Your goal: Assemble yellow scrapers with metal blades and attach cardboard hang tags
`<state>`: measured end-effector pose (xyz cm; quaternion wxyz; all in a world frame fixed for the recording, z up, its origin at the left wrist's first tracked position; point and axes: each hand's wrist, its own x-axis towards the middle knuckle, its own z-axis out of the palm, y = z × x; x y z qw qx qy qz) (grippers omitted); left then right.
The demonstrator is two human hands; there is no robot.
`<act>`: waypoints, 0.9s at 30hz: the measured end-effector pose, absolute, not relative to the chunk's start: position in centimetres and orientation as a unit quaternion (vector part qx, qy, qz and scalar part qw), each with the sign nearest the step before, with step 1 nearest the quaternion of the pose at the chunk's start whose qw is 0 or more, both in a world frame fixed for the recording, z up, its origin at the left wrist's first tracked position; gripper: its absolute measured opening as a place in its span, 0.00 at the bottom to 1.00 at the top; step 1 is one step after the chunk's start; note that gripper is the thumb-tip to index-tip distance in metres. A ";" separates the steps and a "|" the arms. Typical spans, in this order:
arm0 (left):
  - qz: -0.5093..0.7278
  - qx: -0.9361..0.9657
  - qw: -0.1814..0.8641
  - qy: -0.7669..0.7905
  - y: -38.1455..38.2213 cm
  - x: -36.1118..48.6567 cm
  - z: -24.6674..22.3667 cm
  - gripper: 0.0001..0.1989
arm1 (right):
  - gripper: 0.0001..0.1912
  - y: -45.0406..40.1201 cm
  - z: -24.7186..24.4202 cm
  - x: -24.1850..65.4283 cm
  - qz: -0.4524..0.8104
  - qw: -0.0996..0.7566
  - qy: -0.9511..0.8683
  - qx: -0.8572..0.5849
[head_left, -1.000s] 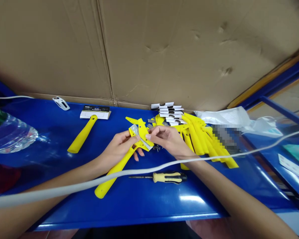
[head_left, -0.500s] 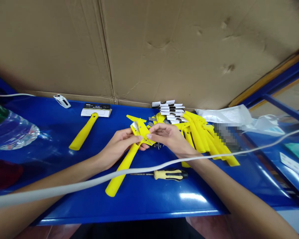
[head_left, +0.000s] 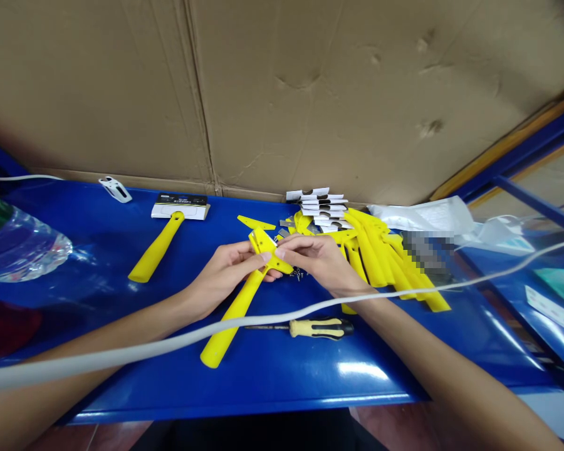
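Both hands meet at the head of a yellow scraper (head_left: 232, 318), its long handle slanting down toward the table's front. My left hand (head_left: 235, 268) grips the head from the left, thumb on top and fingers beneath. From the right, the thumb and fingers of my right hand (head_left: 313, 258) pinch the head's yellow cover plate (head_left: 262, 241), which lies over the head. My fingers hide part of the head. Small screws (head_left: 298, 274) lie just beyond it. A screwdriver (head_left: 322, 328) with a yellow and black handle lies below my right hand. A loose yellow plate (head_left: 256, 223) rests behind.
Several yellow scraper handles (head_left: 380, 257) are heaped at right, beside folded white cards (head_left: 322, 210). A scraper with a card sleeve (head_left: 156, 247) lies at left, near a plastic bottle (head_left: 26, 244). A white cable (head_left: 310, 311) crosses before my arms. Cardboard (head_left: 263, 94) stands behind the blue table (head_left: 169, 391).
The cover plate has turned and settled along the scraper head, covering the silvery part that showed before. Both hands keep nearly the same place.
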<state>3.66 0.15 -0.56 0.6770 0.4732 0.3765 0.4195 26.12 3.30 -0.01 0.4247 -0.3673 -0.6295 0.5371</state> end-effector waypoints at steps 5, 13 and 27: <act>0.418 0.480 0.674 0.376 0.2 3.6 -0.7 0.18 | 0.18 3.1 0.2 26.1 0.539 0.442 -0.614 -0.370; 0.423 0.485 0.668 0.375 -0.1 3.7 -0.3 0.17 | 0.18 3.2 0.1 26.0 0.522 0.429 -0.634 -0.376; 0.441 0.504 0.653 0.355 -0.4 3.7 0.2 0.15 | 0.10 2.8 0.9 26.0 0.497 0.450 -0.644 -0.368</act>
